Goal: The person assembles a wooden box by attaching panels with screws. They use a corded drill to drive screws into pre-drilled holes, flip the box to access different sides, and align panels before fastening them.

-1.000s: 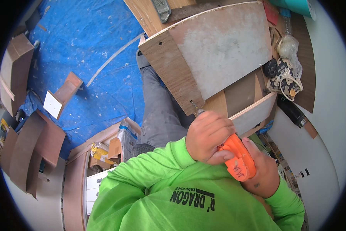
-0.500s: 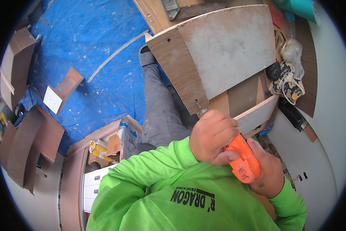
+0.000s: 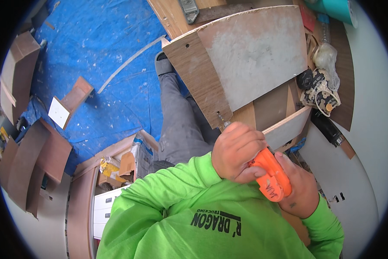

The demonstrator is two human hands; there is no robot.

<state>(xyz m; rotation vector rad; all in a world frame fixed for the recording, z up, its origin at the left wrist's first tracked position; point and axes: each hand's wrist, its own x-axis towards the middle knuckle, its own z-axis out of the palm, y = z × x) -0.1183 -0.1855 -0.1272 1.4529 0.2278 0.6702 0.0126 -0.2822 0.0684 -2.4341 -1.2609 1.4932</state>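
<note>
An orange power drill [image 3: 273, 179] is held between both hands in front of my green sweater. My left hand [image 3: 239, 151] is wrapped over its front part, fingers curled. My right hand [image 3: 299, 190] closes around the drill's rear and side, partly hidden behind it. A metal bit [image 3: 222, 120] sticks out past my left fingers. Its tip meets a dark hole near the near corner of a brown wooden strip [image 3: 198, 77]. That strip borders a curved panel [image 3: 258, 54] smeared with whitish filler. Another dark hole shows at the strip's far end.
A blue tarp [image 3: 116, 39] covers the floor at left, with curved wooden pieces [image 3: 42, 146] and a small bracket-like piece [image 3: 71, 101]. At right lie a black bottle [image 3: 327, 129], a patterned cloth item [image 3: 323, 90] and a plastic bag [image 3: 327, 60]. White drawers [image 3: 103, 211] stand lower left.
Both hands and the drill have shifted very slightly up and left. The panel appears a little shifted left in the picture. The grip is unchanged.
</note>
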